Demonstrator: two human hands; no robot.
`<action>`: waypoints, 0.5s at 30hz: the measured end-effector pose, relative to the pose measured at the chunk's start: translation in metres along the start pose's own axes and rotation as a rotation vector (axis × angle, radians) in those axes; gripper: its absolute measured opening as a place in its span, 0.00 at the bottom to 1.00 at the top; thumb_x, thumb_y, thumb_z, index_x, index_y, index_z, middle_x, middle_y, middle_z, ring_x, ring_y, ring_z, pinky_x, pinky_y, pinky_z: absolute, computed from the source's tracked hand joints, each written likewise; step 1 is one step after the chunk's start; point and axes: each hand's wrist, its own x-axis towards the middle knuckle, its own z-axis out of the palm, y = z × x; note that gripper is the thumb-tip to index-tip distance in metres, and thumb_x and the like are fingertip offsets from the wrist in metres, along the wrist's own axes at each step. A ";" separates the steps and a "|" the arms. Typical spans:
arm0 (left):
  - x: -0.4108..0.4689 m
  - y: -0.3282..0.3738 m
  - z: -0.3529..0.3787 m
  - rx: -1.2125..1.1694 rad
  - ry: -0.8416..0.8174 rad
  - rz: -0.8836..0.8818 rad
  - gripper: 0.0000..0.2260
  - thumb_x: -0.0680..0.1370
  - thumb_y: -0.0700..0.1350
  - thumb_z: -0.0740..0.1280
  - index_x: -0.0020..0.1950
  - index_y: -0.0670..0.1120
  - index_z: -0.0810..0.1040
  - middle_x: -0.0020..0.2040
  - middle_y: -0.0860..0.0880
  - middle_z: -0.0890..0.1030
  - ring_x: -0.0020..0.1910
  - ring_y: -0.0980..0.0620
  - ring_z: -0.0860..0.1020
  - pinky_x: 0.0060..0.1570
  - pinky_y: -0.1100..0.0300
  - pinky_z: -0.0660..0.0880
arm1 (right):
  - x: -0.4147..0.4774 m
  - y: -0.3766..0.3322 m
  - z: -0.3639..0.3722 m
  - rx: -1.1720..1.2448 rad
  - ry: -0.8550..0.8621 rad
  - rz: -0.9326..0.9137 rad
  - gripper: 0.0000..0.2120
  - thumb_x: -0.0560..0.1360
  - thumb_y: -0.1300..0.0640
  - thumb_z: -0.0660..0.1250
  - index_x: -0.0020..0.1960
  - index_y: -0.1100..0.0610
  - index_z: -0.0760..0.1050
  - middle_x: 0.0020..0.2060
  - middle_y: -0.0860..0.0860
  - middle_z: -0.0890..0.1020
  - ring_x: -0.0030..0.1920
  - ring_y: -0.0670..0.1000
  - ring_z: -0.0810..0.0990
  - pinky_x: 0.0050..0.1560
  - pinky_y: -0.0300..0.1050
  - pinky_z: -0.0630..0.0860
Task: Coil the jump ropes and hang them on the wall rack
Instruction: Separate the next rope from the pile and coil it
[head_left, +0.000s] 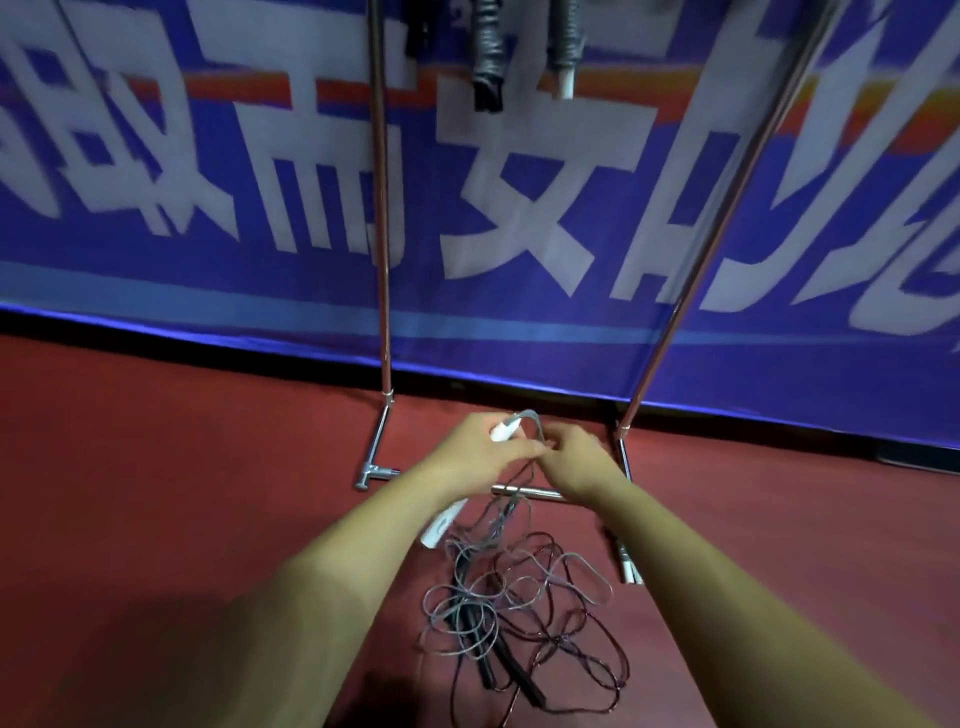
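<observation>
**Grey cord in hand, coiling barely begun**

Red floor (156, 519), a chrome rack (383, 260) against a blue banner (519, 338), and a person leaning over a tangle of jump ropes (519, 608). The tangle lies on the floor just in front of the rack's base bar.

The left hand (467, 452) is curled round a white handle (503, 431). Grey cord arches from the top of that handle to the right hand (576, 457), which pinches it at the fingertips (the blur hides exactly which fingers). A second white handle (441, 525) dangles below the left wrist. The cord drops from the hands into the heap, where it is mixed with a darker rope whose black handles (498, 660) lie flat on the floor.

From where I stand this looks like the opening step: one rope is being singled out and no loops are gathered yet. The next move calls for drawing the grey cord up clear of the dark one, then laying even loops into the left hand. The bundle then goes up to the top of the rack, where two hung ropes (488, 62) already dangle.
</observation>
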 end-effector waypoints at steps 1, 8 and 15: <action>-0.009 0.001 0.002 -0.057 0.001 -0.009 0.12 0.78 0.41 0.71 0.37 0.47 0.71 0.22 0.55 0.64 0.19 0.57 0.60 0.23 0.65 0.57 | -0.007 0.005 0.004 -0.049 -0.041 0.020 0.11 0.80 0.49 0.63 0.44 0.53 0.79 0.41 0.51 0.83 0.46 0.56 0.80 0.45 0.45 0.72; -0.027 -0.023 0.005 -0.147 0.160 -0.108 0.07 0.76 0.38 0.71 0.52 0.47 0.77 0.23 0.53 0.64 0.21 0.54 0.60 0.25 0.63 0.59 | -0.050 0.001 -0.011 0.516 0.211 -0.117 0.09 0.82 0.56 0.65 0.46 0.55 0.81 0.31 0.46 0.77 0.31 0.46 0.71 0.34 0.42 0.70; -0.023 -0.004 0.004 -0.327 -0.039 -0.237 0.13 0.78 0.44 0.71 0.38 0.50 0.69 0.26 0.52 0.60 0.23 0.55 0.57 0.26 0.61 0.57 | -0.043 0.011 -0.007 0.847 0.043 0.070 0.31 0.79 0.73 0.61 0.75 0.49 0.67 0.64 0.49 0.80 0.52 0.56 0.82 0.46 0.51 0.78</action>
